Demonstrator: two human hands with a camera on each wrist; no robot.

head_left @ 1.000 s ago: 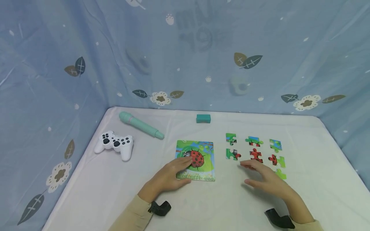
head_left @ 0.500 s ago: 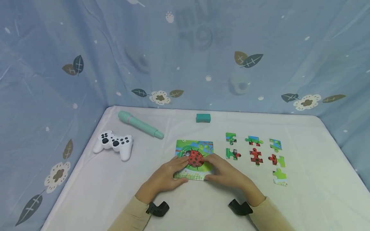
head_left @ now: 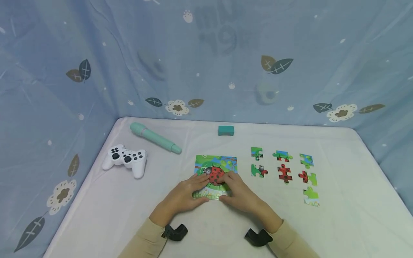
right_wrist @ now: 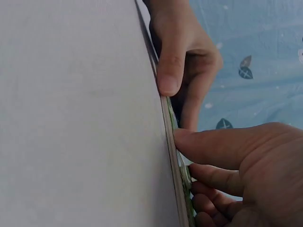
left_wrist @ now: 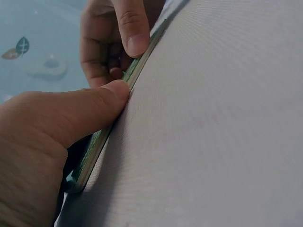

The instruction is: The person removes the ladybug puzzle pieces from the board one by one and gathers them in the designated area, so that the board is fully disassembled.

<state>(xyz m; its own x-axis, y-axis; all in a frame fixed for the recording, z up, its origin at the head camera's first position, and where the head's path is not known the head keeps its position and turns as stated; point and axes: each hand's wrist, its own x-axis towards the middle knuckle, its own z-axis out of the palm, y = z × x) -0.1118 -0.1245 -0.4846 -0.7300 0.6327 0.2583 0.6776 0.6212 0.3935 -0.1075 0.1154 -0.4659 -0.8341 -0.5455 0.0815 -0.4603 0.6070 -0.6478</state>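
A square ladybird jigsaw board (head_left: 209, 161) lies flat in the head view. My left hand (head_left: 185, 195) rests on its left side, fingers fairly straight and thumb at the front edge. Over the lower right part, my right hand (head_left: 240, 195) has its fingers curled down and its thumb at the front edge. Between that thumb and those fingers, the right wrist view shows a small green puzzle piece (right_wrist: 186, 174) standing slightly proud of the board; my hand hides most of it. The left wrist view shows both thumbs close together along the board's edge (left_wrist: 97, 142).
Several loose ladybird puzzle pieces (head_left: 285, 174) lie in rows right of the board. A teal block (head_left: 226, 130) stands behind it. Towards the left lie a mint-green toy microphone (head_left: 156, 138) and a white game controller (head_left: 126, 160). Patterned blue cloth (head_left: 206, 71) encloses the white table.
My right hand has moved left from beside the loose pieces onto the board, then further inward along its front edge, fingers curling. My left hand has stayed on the board.
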